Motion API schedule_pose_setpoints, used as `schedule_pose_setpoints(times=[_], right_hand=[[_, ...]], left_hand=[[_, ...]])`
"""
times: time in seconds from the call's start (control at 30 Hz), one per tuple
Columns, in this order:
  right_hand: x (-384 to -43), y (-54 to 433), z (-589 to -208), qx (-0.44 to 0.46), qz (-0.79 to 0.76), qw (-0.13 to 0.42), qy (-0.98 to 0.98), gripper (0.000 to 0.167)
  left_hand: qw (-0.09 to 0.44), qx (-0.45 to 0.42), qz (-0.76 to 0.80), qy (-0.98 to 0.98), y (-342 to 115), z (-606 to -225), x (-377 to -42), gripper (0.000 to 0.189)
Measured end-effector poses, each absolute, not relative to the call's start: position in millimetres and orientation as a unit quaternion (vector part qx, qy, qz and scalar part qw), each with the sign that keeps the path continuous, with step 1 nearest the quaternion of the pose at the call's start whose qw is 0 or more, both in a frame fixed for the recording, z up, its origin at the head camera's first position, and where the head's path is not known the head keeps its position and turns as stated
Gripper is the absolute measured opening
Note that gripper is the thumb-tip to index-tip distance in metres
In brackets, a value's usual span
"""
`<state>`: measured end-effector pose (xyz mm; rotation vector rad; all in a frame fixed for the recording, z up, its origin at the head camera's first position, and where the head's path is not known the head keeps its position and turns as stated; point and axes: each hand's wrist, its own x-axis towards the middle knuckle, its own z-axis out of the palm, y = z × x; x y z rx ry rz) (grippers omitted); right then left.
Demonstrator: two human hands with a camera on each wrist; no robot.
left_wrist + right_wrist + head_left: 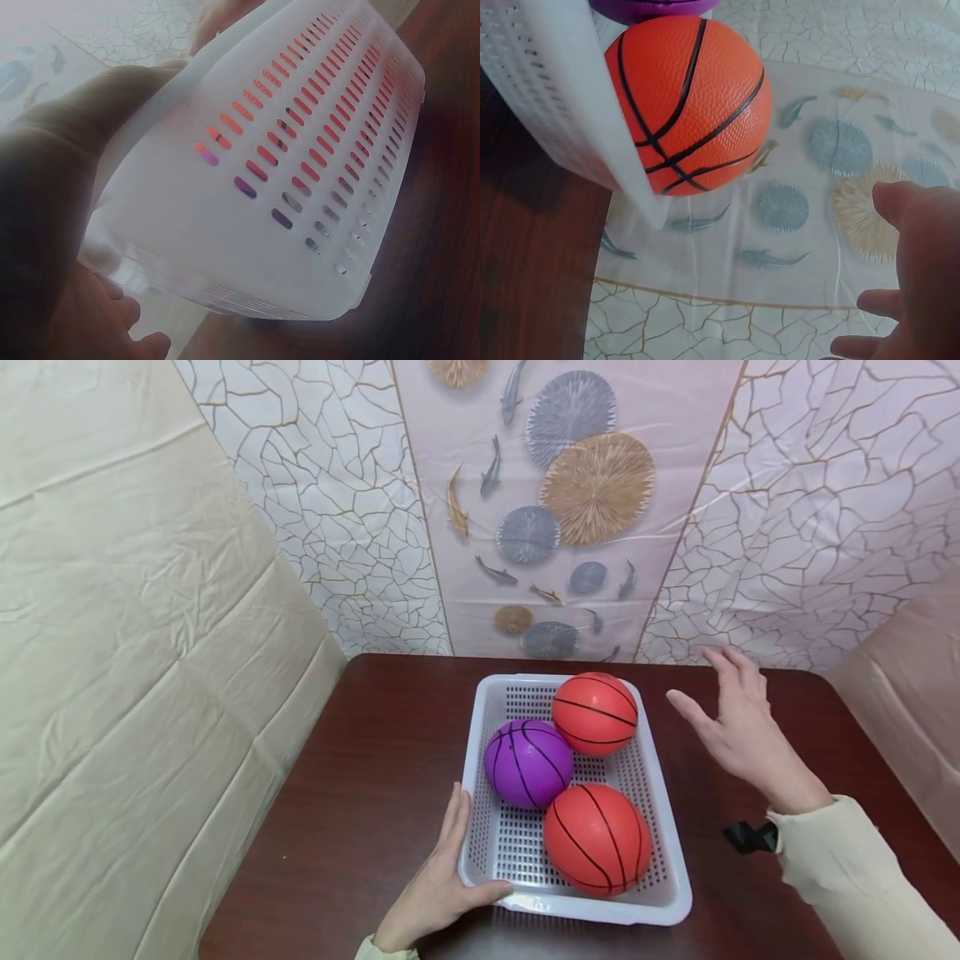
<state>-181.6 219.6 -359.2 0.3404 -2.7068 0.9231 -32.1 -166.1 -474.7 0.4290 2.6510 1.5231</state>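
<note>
A white plastic basket (667, 885) with slotted walls stands on the table, holding a purple ball (528, 764) and two red balls, one at the far right (595, 713) and one at the near right (597, 840). All carry black basketball lines. My left hand (438, 877) holds the basket's near left corner, thumb over the front rim and fingers along the left side. To the right of the basket my right hand (738, 727) is raised with fingers spread, apart from the far red ball and holding nothing. In the right wrist view its thumb and fingertips (880, 304) show.
The dark brown table (360, 777) extends on both sides of the basket. Behind its far edge hangs a patterned cloth (480, 585) with fish and round leaf shapes. Beige padded cloth (150, 652) rises on the left. A black strap (750, 837) hangs by my right wrist.
</note>
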Motion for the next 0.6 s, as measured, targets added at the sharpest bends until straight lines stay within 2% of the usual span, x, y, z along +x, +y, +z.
schedule_pose_setpoints(times=[0.6], right_hand=[[-176, 236, -374, 0.126, 0.259, 0.137, -0.948, 0.084]], left_hand=[[0.050, 0.131, 0.501, 0.854, -168, -473, -33, 0.121]])
